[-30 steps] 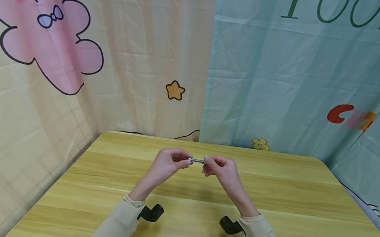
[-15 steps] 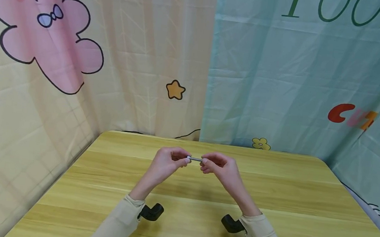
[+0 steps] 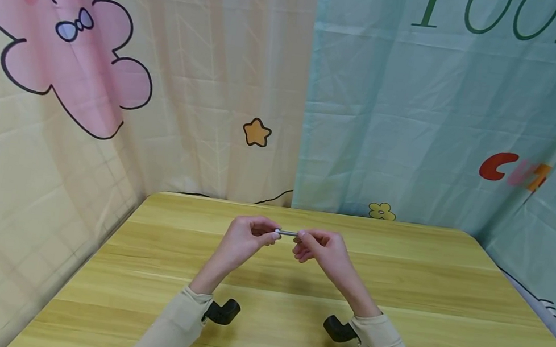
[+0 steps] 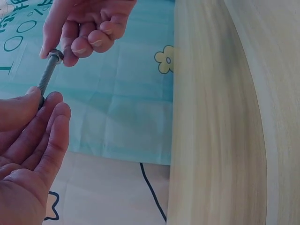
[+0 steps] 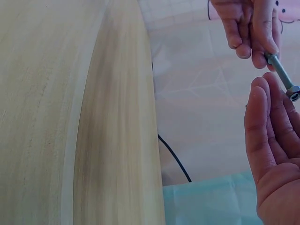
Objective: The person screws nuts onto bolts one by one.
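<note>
Head view: the bolt (image 3: 288, 233) is held above the table, spanning the gap between the fingertips of both hands. Its long axis runs side to side, close to level, head end at the left fingers and nut end at the right. The left wrist view shows the threaded shank slanting away from the left fingertips, with the nut (image 4: 57, 54) on its far end. In the right wrist view, the nut's face points toward the camera.

The left hand (image 3: 247, 236) pinches the head end between thumb and fingers. The right hand (image 3: 326, 250) has thumb and forefinger at opposite sides of the nut, gripping it; its other fingers are bent beneath.

Behind the fingertips, each wrist carries a black mount (image 3: 222, 311) beside a beige sleeve (image 3: 169, 327). The wood-grain table (image 3: 280, 334) lies below the fingers; printed curtains (image 3: 369, 92) hang beyond them.
</note>
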### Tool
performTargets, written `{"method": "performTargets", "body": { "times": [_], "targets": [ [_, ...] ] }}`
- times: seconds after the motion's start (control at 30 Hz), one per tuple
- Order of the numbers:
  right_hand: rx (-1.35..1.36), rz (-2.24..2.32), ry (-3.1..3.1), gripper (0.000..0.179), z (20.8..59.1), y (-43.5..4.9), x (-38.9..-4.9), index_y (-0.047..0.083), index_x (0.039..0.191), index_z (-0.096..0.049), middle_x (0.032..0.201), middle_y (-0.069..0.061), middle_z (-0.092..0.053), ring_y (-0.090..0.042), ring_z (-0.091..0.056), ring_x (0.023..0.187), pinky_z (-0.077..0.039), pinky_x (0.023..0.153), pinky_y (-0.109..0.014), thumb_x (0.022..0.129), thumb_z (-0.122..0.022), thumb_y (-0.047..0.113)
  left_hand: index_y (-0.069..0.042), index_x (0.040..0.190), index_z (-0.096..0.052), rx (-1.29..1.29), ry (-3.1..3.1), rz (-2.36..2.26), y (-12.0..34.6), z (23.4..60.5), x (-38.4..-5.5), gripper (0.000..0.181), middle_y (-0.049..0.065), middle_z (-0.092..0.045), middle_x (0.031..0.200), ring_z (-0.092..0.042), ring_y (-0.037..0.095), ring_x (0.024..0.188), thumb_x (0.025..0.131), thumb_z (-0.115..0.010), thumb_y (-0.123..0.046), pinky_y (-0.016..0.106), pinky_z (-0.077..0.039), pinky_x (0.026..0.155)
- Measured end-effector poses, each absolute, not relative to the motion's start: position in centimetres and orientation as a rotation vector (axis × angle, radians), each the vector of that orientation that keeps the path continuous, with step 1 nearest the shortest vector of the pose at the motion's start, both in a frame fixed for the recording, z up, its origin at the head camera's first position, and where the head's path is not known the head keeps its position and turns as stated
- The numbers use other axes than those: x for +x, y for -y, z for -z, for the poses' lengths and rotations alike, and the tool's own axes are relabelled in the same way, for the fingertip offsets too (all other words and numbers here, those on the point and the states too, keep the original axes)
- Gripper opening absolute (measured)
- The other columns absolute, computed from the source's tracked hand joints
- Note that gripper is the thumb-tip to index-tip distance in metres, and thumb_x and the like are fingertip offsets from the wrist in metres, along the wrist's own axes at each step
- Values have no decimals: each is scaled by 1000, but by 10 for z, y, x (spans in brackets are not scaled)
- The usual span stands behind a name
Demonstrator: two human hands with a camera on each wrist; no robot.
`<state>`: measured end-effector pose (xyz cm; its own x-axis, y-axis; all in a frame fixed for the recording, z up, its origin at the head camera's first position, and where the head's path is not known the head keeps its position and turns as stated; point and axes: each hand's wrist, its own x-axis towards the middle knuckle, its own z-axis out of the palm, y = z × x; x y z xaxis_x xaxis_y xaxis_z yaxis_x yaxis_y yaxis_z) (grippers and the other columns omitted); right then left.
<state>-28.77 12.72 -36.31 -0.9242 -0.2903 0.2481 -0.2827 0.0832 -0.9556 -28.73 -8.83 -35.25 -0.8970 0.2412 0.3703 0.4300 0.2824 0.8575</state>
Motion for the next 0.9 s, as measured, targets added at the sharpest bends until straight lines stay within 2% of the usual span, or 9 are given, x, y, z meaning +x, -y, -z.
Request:
{"method": "performTargets", "body": {
  "times": [0.17, 0.23, 0.37, 0.47, 0.6, 0.7, 0.8, 0.9],
  "targets": [
    [-578, 2041, -2341, 42, 365, -126, -289, -6, 92, -67, 82, -19, -67, -28, -66, 72, -59, 68, -39, 105, -50, 31, -7, 98, -75, -648, 2366, 1694, 87, 354, -289, 9, 9, -73, 89, -69, 32, 82, 89, -73, -8, 32, -56, 70],
    [-589, 2055, -2378, 40, 366, -126, -290, -4, 99, -66, 87, -17, -66, -26, -65, 78, -58, 69, -37, 105, -50, 32, -6, 98, -75, -647, 2360, 1700, 87, 354, -290, 9, 8, -73, 87, -69, 31, 81, 89, -73, -8, 32, -56, 70],
    [-673, 2088, -2415, 26, 367, -127, -291, 3, 120, -61, 104, -17, -64, -26, -62, 91, -57, 77, -41, 103, -55, 21, -5, 97, -75, -628, 2353, 1703, 88, 355, -290, 9, 4, -72, 85, -68, 27, 78, 89, -73, -7, 33, -56, 70],
    [-753, 2097, -2394, 27, 366, -127, -289, 8, 127, -57, 110, -19, -64, -29, -62, 95, -56, 80, -43, 100, -59, 11, -5, 98, -75, -609, 2348, 1710, 90, 355, -290, 9, 5, -72, 85, -68, 31, 80, 90, -72, -6, 33, -56, 70],
    [-839, 2091, -2360, 28, 366, -128, -289, 8, 125, -57, 110, -23, -63, -36, -63, 96, -56, 82, -39, 97, -61, 6, -4, 99, -74, -598, 2335, 1725, 90, 354, -290, 9, 10, -72, 88, -68, 34, 81, 90, -71, -5, 36, -57, 72],
    [-863, 2075, -2356, 25, 368, -129, -289, 6, 121, -59, 108, -21, -64, -35, -64, 95, -56, 82, -37, 96, -64, 8, -3, 99, -74, -598, 2324, 1738, 91, 355, -290, 10, 10, -72, 88, -68, 35, 81, 90, -71, -4, 37, -57, 73],
    [-864, 2053, -2362, 24, 369, -128, -288, 4, 117, -61, 106, -17, -66, -32, -65, 96, -56, 82, -35, 95, -66, 10, -2, 99, -74, -601, 2316, 1745, 91, 356, -290, 10, 9, -73, 87, -68, 38, 83, 90, -71, -3, 35, -57, 72],
    [-864, 2040, -2368, 23, 369, -128, -287, 2, 116, -62, 105, -19, -67, -35, -65, 95, -56, 82, -35, 95, -67, 9, -3, 100, -74, -603, 2321, 1735, 91, 356, -290, 10, 9, -72, 87, -67, 39, 83, 90, -71, -3, 32, -57, 71]
  ]
}}
